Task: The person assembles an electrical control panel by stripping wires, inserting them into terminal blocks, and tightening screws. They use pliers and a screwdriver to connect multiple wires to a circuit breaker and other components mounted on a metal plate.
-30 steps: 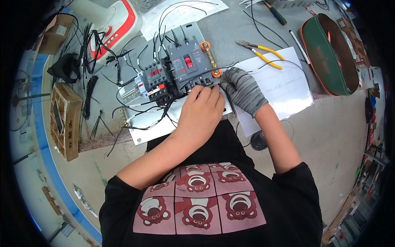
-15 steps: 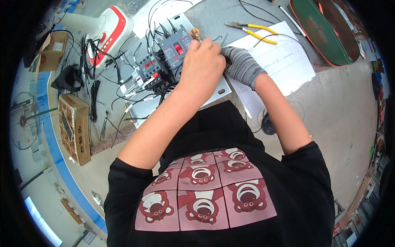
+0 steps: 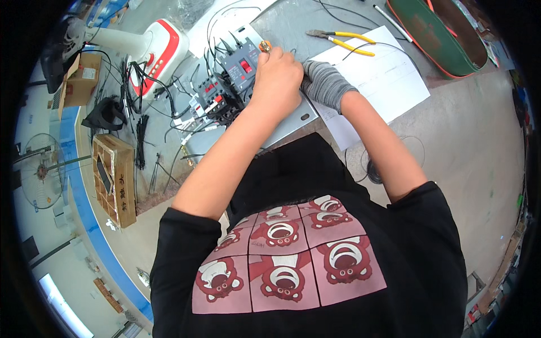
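Observation:
My bare left hand (image 3: pixel 277 73) is closed in a fist around an orange-handled tool (image 3: pixel 265 45), whose end sticks out above the fist. The fist sits right beside a grey circuit breaker with a red switch (image 3: pixel 242 65). Smaller grey units with red parts (image 3: pixel 208 96) stand to its left, joined by black wires. All are mounted on a metal plate (image 3: pixel 293 121). My right hand (image 3: pixel 324 84), in a grey glove, presses against the left one. Its fingertips are hidden behind the fist.
Yellow-handled pliers (image 3: pixel 344 40) lie on a white paper sheet (image 3: pixel 383 79). A green tool bag (image 3: pixel 439 34) is at the far right. A white and red device (image 3: pixel 158 53), cardboard boxes (image 3: pixel 115 177) and loose black wires lie to the left. A wire coil (image 3: pixel 375 169) lies near my right elbow.
My left hand has moved from the plate's front edge up beside the breaker and closed around the orange-handled tool. The gloved right hand has followed it. My head has leaned further forward.

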Tool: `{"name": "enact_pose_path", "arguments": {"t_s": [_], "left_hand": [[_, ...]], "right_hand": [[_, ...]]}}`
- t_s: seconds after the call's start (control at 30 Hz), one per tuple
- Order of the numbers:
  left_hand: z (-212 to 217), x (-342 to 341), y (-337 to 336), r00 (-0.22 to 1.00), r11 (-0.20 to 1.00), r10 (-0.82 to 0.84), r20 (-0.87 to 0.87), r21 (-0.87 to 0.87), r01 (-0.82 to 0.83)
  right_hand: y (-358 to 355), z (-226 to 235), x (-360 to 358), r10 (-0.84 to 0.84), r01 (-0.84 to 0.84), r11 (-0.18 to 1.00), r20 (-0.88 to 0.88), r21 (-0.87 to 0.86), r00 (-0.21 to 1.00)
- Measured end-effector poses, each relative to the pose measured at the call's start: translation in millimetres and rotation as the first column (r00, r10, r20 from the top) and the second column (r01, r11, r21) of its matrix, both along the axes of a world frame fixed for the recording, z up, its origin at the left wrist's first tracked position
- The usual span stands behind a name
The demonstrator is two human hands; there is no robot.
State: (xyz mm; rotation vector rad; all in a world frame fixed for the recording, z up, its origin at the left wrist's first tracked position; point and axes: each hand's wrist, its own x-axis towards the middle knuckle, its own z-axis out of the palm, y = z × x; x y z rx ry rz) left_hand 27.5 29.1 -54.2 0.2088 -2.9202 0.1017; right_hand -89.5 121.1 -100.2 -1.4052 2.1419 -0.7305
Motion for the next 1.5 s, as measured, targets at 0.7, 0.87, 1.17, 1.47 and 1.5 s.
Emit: {"name": "enact_pose_path", "arguments": {"t_s": [0.7, 0.87, 1.17, 1.47, 1.5], "left_hand": [[9, -4, -11, 0.988, 0.993, -0.005, 0.156, -0.118, 0.023], [9, -6, 4, 0.984, 0.987, 0.030, 0.177, -0.159, -0.001], [9, 1, -1, 0.996, 0.993, 0.040, 0.084, -0.110, -0.031], [9, -4, 0, 0.978, 0.988, 0.080, 0.193, -0.149, -0.052], [8, -5, 2, 0.978, 0.984, 0.087, 0.189, -0.167, -0.055]], "right_hand": [[15, -11, 10, -0.058, 0.086, 0.985, 0.179, -0.149, 0.982], [16, -8, 9, -0.059, 0.076, 0.991, 0.149, -0.111, 0.987], [7, -17, 6, -0.033, 0.050, 0.990, 0.122, -0.134, 0.992], [6, -30, 2, -0.024, 0.043, 0.986, 0.120, -0.162, 0.992], [7, -30, 3, -0.027, 0.050, 0.985, 0.140, -0.165, 0.990]]}}
